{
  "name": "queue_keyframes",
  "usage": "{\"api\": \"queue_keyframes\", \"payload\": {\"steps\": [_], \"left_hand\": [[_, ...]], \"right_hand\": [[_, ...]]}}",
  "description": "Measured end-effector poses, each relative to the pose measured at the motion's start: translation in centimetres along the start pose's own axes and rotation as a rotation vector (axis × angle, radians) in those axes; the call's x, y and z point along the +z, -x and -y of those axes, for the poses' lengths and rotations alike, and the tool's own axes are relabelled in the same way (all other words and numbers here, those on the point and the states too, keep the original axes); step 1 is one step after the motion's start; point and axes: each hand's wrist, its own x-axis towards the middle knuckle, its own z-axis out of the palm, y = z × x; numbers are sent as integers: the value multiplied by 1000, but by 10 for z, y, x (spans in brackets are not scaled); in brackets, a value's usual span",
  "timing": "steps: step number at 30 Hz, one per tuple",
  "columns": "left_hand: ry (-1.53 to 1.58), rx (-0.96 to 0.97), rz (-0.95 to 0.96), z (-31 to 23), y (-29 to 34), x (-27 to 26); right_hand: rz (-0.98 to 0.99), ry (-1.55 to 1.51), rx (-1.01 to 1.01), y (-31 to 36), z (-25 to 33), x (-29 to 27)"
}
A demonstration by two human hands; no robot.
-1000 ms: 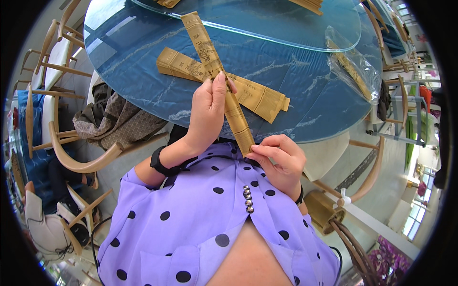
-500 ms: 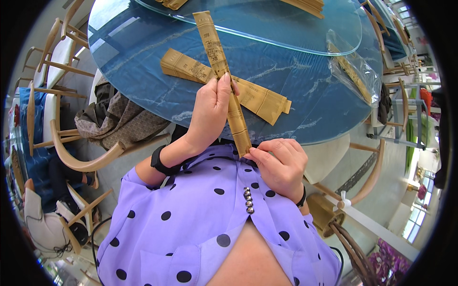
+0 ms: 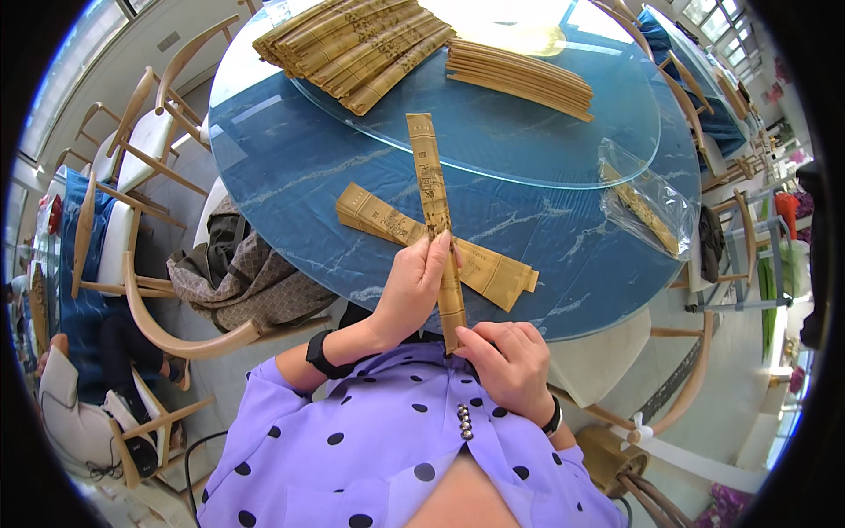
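Observation:
A long, narrow gold-brown paper sleeve [image 3: 427, 176] with dark printing stands out in front of me, its far end over the table. Around its middle my left hand [image 3: 412, 283] is closed, thumb on top. At its near end my right hand [image 3: 509, 365] pinches the edge between thumb and fingers. I cannot see whether anything is inside the sleeve. Beneath and beyond my left hand, a small stack of similar sleeves [image 3: 495, 275] lies crosswise on the blue marbled tabletop [image 3: 299, 167].
A raised glass turntable [image 3: 563, 172] bears a fanned pile of sleeves [image 3: 352, 48] and a neat stack of brown strips [image 3: 519, 77]. At right lies a clear plastic bag [image 3: 676, 207] with a similar strip inside. A patterned bag [image 3: 255, 286] rests on a wooden chair [image 3: 189, 348] at left.
The view has tilted up, bringing more of the turntable and its piles into sight. Both hands keep their hold on the sleeve, which now points more straight ahead.

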Motion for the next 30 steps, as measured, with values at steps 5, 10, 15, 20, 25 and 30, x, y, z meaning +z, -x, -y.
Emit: {"api": "queue_keyframes", "payload": {"steps": [5,10,15,20,25,30], "left_hand": [[-29,21,71,-8,11,0],[-68,-23,179,-26,19,-3],[-138,98,225,-47,8,-17],[-502,164,175,-88,-74,-85],[-842,375,-234,-85,-184,-169],[-1298,658,-282,-51,-249,-194]], "right_hand": [[57,71,-115,-14,-3,-8],[38,61,-208,-27,-4,-16],[-7,16,-288,-37,-11,-23],[49,-70,-105,-36,-25,-42],[181,-25,-83,-30,-47,-49],[205,-6,-38,-37,-65,-55]]}}
